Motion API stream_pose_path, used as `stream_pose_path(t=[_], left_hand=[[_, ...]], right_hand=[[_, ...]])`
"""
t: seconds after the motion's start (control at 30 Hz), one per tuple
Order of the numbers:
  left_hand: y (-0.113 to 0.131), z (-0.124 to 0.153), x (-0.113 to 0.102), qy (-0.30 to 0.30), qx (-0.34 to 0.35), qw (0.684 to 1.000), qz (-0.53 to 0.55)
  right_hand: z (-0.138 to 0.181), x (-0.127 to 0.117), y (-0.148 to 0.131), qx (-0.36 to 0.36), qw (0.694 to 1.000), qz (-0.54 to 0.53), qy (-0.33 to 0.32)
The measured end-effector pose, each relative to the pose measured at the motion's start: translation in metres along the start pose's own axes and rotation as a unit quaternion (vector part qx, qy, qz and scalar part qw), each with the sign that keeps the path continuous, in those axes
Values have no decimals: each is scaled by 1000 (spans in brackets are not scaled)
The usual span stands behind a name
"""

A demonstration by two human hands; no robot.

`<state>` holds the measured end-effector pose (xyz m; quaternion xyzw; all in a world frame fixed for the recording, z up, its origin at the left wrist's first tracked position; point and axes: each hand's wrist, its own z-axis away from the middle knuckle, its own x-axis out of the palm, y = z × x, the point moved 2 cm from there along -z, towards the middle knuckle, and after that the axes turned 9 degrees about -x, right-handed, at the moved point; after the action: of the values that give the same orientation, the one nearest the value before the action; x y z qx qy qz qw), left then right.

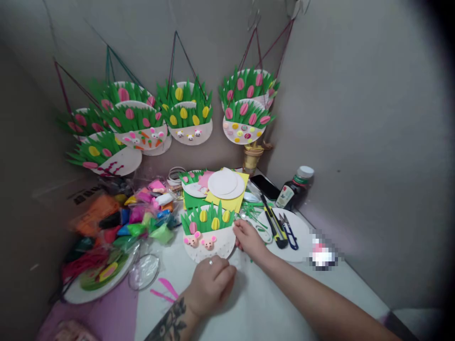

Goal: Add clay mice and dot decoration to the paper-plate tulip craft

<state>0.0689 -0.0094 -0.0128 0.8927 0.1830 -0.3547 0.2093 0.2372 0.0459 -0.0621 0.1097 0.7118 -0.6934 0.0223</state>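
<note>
A paper-plate basket craft with green paper grass, yellow and pink tulips and two small pink mice lies on the table before me. My left hand rests at its lower rim, fingers curled down against the table beside the plate. My right hand pinches the plate's right edge, fingers closed on the rim.
Several finished plate baskets hang on the back wall. A pile of coloured clay packets lies at left beside a plate. White discs on yellow paper, a utility knife, snips, a phone and a dark bottle sit at right.
</note>
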Motion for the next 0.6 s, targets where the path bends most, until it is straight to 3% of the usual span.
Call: stream_pose_path(t=[0.17,0.43,0.6], left_hand=[[3,0,-3,15,52,998,-46],[24,8,7,-11,150,986,-73],[30,13,13,-23,144,986,-84]], right_hand=[[-3,6,-2,-33,998,45,8],[-9,4,0,-94,989,107,44],[1,2,0,-106,988,97,54]])
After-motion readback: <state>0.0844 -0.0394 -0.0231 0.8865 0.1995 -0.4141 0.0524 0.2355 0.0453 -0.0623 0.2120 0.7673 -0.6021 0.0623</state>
